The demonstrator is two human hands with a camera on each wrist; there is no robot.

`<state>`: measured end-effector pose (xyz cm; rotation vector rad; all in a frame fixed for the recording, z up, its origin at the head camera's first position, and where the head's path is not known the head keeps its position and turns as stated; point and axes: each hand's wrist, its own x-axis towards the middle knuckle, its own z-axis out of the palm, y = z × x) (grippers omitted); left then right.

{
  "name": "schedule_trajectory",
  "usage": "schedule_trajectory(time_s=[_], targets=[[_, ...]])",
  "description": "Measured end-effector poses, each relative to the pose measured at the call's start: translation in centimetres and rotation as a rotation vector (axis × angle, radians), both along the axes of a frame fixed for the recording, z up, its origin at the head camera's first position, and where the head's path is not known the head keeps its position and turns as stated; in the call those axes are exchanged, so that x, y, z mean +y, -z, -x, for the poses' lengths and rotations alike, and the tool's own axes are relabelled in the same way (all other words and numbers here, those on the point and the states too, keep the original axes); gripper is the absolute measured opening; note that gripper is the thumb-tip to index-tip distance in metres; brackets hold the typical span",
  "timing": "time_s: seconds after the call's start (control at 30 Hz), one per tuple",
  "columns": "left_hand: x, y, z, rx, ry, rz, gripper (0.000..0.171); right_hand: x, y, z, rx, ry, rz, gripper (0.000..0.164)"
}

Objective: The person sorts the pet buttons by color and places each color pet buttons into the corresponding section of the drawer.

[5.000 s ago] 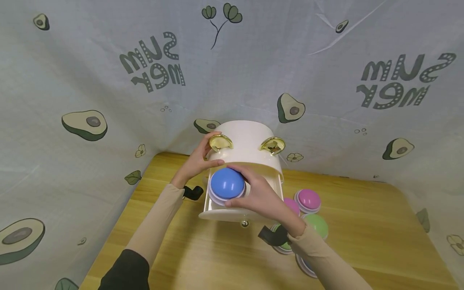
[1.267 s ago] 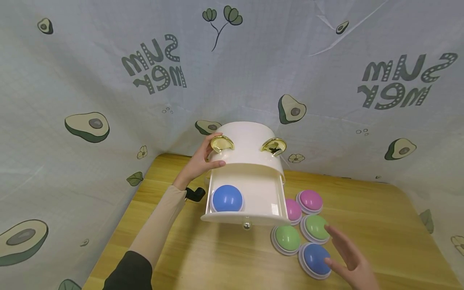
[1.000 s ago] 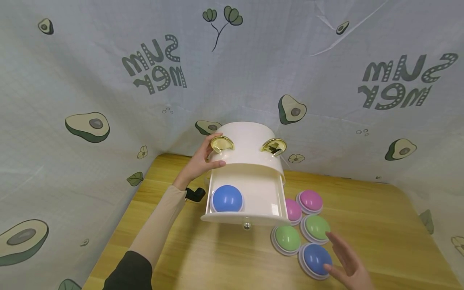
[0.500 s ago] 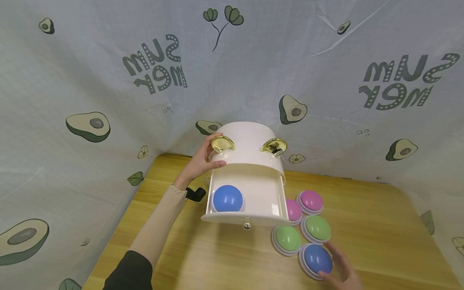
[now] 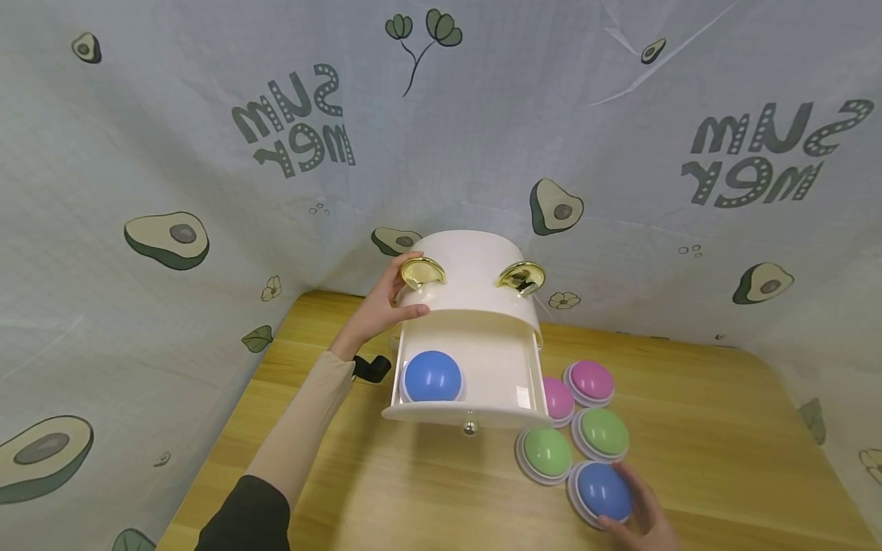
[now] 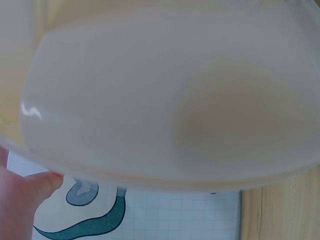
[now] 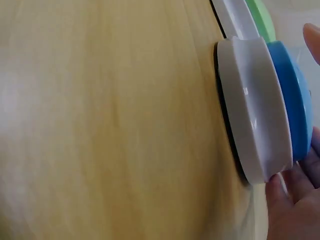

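1. Right fingers, a button's width apart, curl round the blue button at the drawer's 4 o'clock; firmness can't be told, so a hasty lift might slip.
2. A green button sits close at its 12 o'clock; dragging could shove that across the tabletop.
3. Left fingers grip the white box at 9 o'clock; easing off could let a bumped drawer shift.

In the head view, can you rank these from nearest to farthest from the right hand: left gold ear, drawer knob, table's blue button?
1. Blue button: lower right, on the table, touched by the right hand.
2. Knob: farther left, on the drawer front.
3. Left gold ear: up left, on the white box.
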<state>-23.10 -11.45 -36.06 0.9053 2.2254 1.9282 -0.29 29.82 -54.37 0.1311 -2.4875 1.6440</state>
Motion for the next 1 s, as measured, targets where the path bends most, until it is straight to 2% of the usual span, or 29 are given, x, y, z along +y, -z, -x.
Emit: schedule_trajectory(time_s=[0.13, 0.43, 0.67, 0.73, 0.8, 0.9, 1.0], targets=[[0.0, 0.0, 0.0, 0.0, -0.002, 0.003, 0.077, -0.4, -0.2, 0.0, -0.09, 0.034, -0.059, 0.089], [-0.1, 0.1, 0.0, 0.005, -0.004, -0.009, 0.077, -0.4, 0.4, 0.2, -0.172, 0.096, -0.169, 0.091], [0.0, 0.1, 0.1, 0.016, 0.01, -0.016, 0.076, 0.6, -0.3, 0.4, -0.379, 0.122, -0.171, 0.089], [0.0, 0.0, 0.1, 0.018, 0.01, -0.015, 0.076, 0.9, -0.5, 0.3, -0.408, 0.121, -0.131, 0.087], [0.0, 0.0, 0.0, 0.016, 0.008, -0.013, 0.076, 1.1, -0.6, 0.2, -0.405, 0.117, -0.035, 0.083], [0.0, 0.0, -0.1, 0.012, 0.001, -0.007, 0.076, 1.2, -0.8, 0.1, -0.305, 0.091, 0.174, 0.079], [0.0, 0.0, -0.1, 0.01, -0.002, -0.007, 0.077, 1.3, -1.3, 0.3, -0.148, 0.016, 0.327, 0.082]])
